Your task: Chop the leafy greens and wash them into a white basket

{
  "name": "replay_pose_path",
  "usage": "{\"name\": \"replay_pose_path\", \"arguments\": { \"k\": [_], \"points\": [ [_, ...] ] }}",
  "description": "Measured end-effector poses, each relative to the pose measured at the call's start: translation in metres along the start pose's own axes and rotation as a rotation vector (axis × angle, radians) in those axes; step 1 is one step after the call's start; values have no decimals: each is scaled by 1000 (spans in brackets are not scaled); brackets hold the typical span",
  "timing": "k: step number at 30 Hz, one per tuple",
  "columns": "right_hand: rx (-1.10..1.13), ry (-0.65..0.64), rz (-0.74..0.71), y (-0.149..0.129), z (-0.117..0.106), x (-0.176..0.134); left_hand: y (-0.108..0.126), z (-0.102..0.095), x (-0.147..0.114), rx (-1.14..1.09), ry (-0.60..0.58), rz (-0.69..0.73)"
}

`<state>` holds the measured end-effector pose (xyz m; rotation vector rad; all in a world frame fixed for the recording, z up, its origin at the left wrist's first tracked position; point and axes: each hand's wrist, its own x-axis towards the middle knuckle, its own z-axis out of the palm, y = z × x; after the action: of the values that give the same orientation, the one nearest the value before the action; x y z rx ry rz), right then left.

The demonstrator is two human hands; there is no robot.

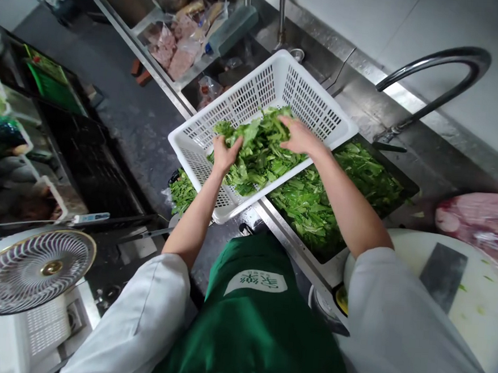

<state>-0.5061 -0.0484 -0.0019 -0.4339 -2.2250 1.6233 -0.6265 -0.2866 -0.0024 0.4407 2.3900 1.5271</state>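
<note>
Chopped leafy greens (250,164) lie heaped in a white slotted plastic basket (233,103), which rests tilted across the sink edge. My left hand (225,153) is curled around leaves at the near left of the heap, thumb and fingers apart with greens between them. From the right, my right hand (297,136) reaches in and grips leaves at the top of the heap; some fingertips are buried among them. More cut greens (311,208) fill the sink basin under my right forearm.
A curved faucet (434,97) arches over the sink at right. Beside it are a round cutting board (483,305) with a cleaver (443,274), and a large piece of raw meat (480,225). Bagged meat (177,45) lies in the far sink. A fan (34,271) stands at lower left.
</note>
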Motion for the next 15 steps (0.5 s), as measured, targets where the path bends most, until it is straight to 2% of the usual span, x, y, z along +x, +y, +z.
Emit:
{"name": "replay_pose_path", "arguments": {
  "k": [2,5,7,9,11,12,13,15],
  "points": [
    [-52,43,10,-1,-6,-11,-4,-1,0,239,-77,1],
    [-66,312,33,12,-29,-49,-3,-5,-12,438,-117,54],
    [-93,514,103,37,-53,-89,5,-3,-31,394,-62,144],
    [-183,667,265,72,-81,-138,15,9,-59,263,7,248],
    [-299,703,566,110,-105,-188,21,36,-97,124,-25,332],
    [-326,682,727,127,-114,-211,21,55,-117,69,-113,360],
    [-323,676,877,142,-120,-232,17,77,-137,26,-248,376],
    [-286,664,1053,166,-123,-267,1,123,-169,1,-548,345]
  ]
}}
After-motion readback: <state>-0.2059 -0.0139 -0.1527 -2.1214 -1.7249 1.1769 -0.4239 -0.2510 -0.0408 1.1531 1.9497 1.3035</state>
